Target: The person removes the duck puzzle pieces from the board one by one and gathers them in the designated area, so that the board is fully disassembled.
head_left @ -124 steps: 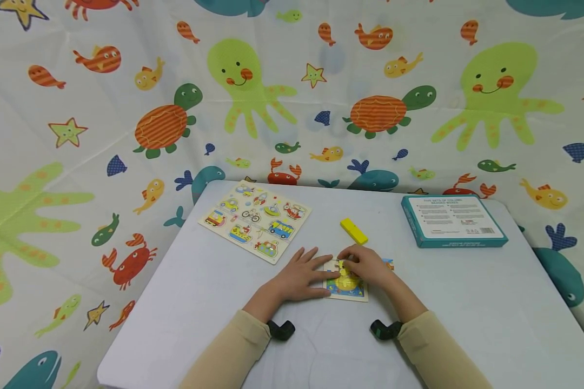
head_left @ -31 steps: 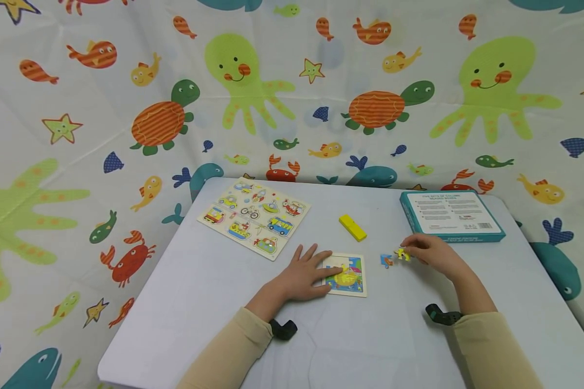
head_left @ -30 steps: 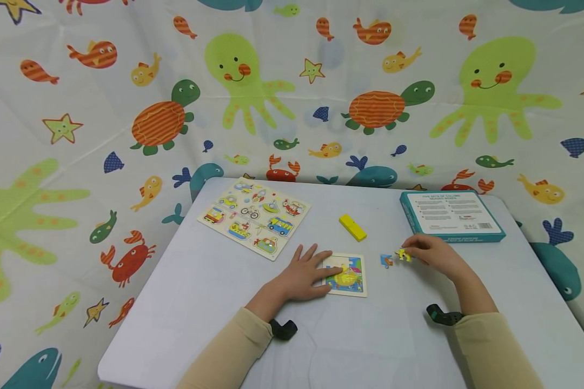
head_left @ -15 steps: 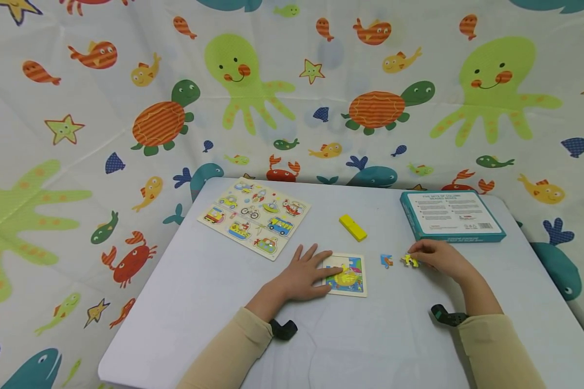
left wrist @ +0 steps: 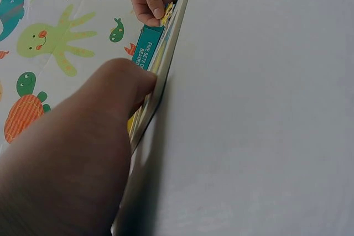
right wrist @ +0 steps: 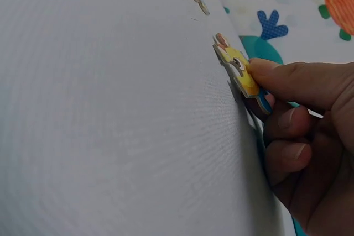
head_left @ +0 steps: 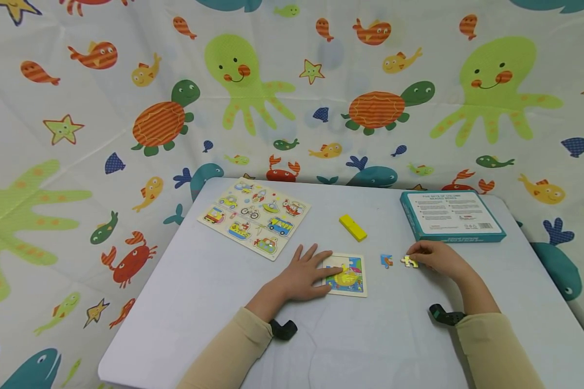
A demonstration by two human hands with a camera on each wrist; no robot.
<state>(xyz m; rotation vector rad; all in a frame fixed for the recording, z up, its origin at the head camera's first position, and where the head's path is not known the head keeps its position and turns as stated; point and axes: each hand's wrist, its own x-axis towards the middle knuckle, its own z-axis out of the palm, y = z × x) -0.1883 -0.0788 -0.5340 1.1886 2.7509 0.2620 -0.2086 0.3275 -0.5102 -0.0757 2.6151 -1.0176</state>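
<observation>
A small framed jigsaw puzzle point(head_left: 349, 292) with a yellow picture lies on the table; its upper-left part shows bare board. My left hand point(head_left: 299, 276) rests on its left side, fingers spread and straight. In my right hand point(head_left: 436, 258), thumb and fingers pinch a yellow jigsaw piece point(head_left: 409, 261) just over the table. The right wrist view shows an eye printed on that yellow piece point(right wrist: 239, 66), held tilted by its edge. Between the puzzle and my right hand lies a loose blue-and-orange jigsaw piece point(head_left: 386, 261).
Behind the puzzle lies a yellow block point(head_left: 352, 227). A wooden board with vehicle pictures point(head_left: 254, 219) is at the back left. The teal box point(head_left: 452, 217) stands at the back right, close behind my right hand. A sea-animal cloth hangs behind the table point(head_left: 199, 324).
Since the oldest frame, my right hand has moved from the puzzle to the right and picked up the yellow piece. Lately it shifted slightly right and turned the piece. My left hand stayed.
</observation>
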